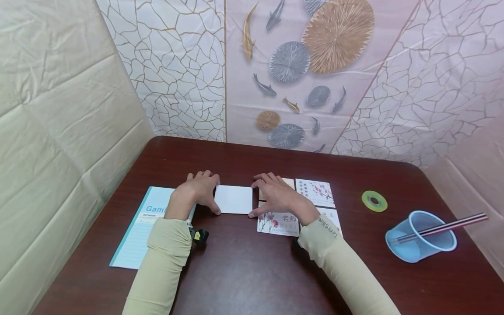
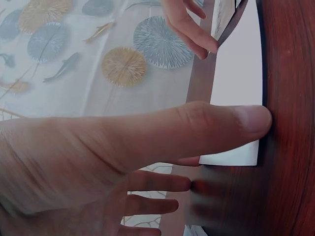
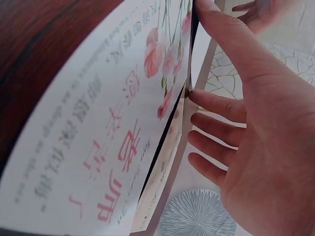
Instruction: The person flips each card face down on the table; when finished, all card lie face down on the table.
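A blank white card (image 1: 234, 199) lies at the middle of the table, between the two hands. My left hand (image 1: 195, 194) holds its left end, with the thumb at the near corner and the index finger at the far one. At the right end, my right hand (image 1: 278, 195) holds it the same way, thumb near and index finger far. In the left wrist view, the left thumb (image 2: 197, 129) crosses the white card (image 2: 238, 73) and hides part of it. Under and beside the right hand is a flowered card with red characters (image 3: 118, 132).
A notebook (image 1: 135, 234) lies left of the left hand. More printed cards, one with blossom branches (image 1: 315, 192), lie around the right forearm. Farther right are a green tape roll (image 1: 374, 201) and a tilted blue mesh cup (image 1: 409, 251) with striped sticks (image 1: 456, 224).
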Demonstrator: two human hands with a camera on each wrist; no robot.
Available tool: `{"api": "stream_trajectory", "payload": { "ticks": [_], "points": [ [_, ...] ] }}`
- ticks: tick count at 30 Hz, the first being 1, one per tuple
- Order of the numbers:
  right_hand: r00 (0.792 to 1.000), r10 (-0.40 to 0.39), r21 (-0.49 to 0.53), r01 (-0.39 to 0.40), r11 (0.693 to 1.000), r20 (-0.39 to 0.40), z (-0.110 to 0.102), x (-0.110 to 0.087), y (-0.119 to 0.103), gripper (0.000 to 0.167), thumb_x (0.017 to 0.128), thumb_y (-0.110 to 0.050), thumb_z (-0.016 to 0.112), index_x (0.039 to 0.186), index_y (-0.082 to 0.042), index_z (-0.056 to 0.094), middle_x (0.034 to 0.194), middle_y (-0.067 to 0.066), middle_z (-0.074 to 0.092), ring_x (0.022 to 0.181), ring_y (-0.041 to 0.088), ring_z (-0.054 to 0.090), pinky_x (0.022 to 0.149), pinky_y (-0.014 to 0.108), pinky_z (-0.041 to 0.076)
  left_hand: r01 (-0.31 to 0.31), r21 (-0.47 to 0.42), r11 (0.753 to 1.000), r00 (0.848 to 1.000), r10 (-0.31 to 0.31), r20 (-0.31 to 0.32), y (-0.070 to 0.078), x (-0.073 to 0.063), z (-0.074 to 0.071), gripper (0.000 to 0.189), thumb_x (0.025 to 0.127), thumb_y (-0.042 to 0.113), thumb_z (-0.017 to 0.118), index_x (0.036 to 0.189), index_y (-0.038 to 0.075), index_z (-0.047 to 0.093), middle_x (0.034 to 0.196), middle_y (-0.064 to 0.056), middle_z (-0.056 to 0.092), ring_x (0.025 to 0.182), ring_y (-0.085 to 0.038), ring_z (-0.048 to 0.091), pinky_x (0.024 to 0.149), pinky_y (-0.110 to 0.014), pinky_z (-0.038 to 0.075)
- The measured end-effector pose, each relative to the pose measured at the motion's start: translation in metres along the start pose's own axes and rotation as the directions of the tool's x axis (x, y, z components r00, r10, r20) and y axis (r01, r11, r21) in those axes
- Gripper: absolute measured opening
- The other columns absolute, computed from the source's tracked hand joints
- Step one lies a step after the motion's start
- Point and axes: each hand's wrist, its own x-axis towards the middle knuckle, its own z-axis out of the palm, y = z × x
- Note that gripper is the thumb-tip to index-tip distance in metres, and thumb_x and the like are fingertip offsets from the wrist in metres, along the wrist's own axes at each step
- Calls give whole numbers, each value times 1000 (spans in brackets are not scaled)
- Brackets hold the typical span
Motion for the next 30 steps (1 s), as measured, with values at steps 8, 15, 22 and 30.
{"api": "stream_trajectory", "payload": {
  "ticks": [8, 15, 22, 30],
  "points": [
    [1000, 18, -13, -18, 1000, 14, 0, 1, -1, 89, 70, -67, 76, 136, -11, 54, 150, 9, 37, 133, 26, 32, 109, 48, 26, -1, 11, 1000, 1000, 1, 10, 4, 1, 1, 77, 66, 41, 90, 124, 5, 54, 132, -19, 49, 124, -37, 41, 102, -58, 27],
    [999, 25, -5, -25, 1000, 25, 0, 1, -1, 88, 70, -66, 76, 135, -11, 54, 150, 9, 37, 133, 27, 32, 109, 50, 26, 1, 15, 1000, 1000, -1, 13, 4, 1, 1, 79, 67, 41, 89, 127, 4, 54, 135, -19, 48, 126, -37, 40, 103, -58, 26],
    [1000, 26, -26, -25, 999, 18, 1, 2, -1, 90, 70, -68, 76, 135, -10, 53, 148, 10, 38, 132, 27, 34, 109, 49, 27, -1, 5, 1000, 1000, 1, 10, 3, 2, 1, 76, 68, 41, 88, 126, 5, 55, 132, -19, 49, 123, -36, 41, 102, -57, 27],
    [999, 13, 55, -12, 998, -29, -13, -10, 14, 100, 74, -70, 70, 146, -7, 40, 147, 12, 38, 134, 29, 33, 108, 51, 26, -3, -12, 1000, 1000, 3, 15, 6, 2, -1, 90, 72, 41, 86, 143, 7, 44, 143, -20, 43, 131, -38, 36, 106, -60, 23]
  ]
}}
